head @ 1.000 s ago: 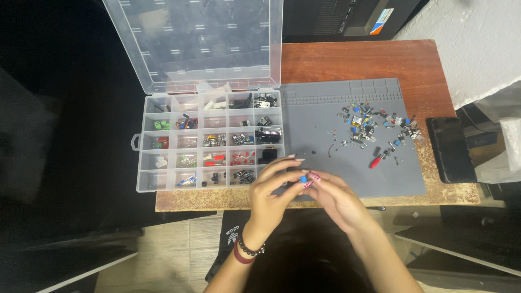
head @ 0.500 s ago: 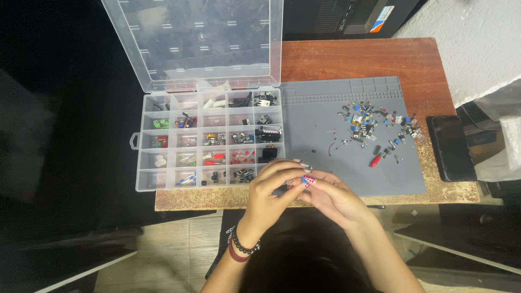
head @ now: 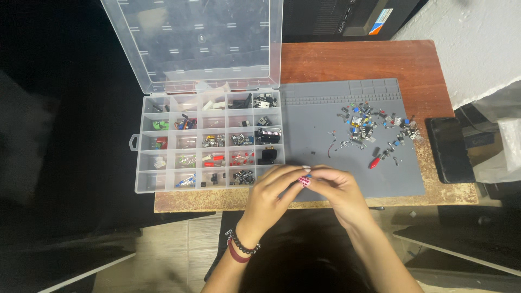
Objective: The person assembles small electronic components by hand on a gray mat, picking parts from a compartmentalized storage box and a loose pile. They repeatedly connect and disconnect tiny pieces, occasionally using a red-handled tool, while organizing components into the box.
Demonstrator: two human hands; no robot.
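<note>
My left hand [head: 271, 192] and my right hand [head: 339, 190] meet fingertip to fingertip over the near edge of the grey work mat [head: 315, 114]. Together they pinch a tiny blue component [head: 307, 177], mostly hidden by the fingers. Left of my hands lies a clear compartment box [head: 144, 163] holding several sorted small electronic parts, with its lid [head: 195, 43] standing open at the back. A loose pile of small components [head: 374, 127] sits on the mat's far right part, a red-tipped piece [head: 375, 161] at its near side.
The mat and box rest on a small brown wooden table [head: 347, 59]. A black phone [head: 449, 149] lies at the table's right edge, with a clear plastic bag [head: 504, 135] beyond it. A tiny black part [head: 315, 155] lies alone on the mat.
My hands have drifted slightly toward me and closed tighter together, so the blue component shows less between the fingertips. Nothing on the table has moved.
</note>
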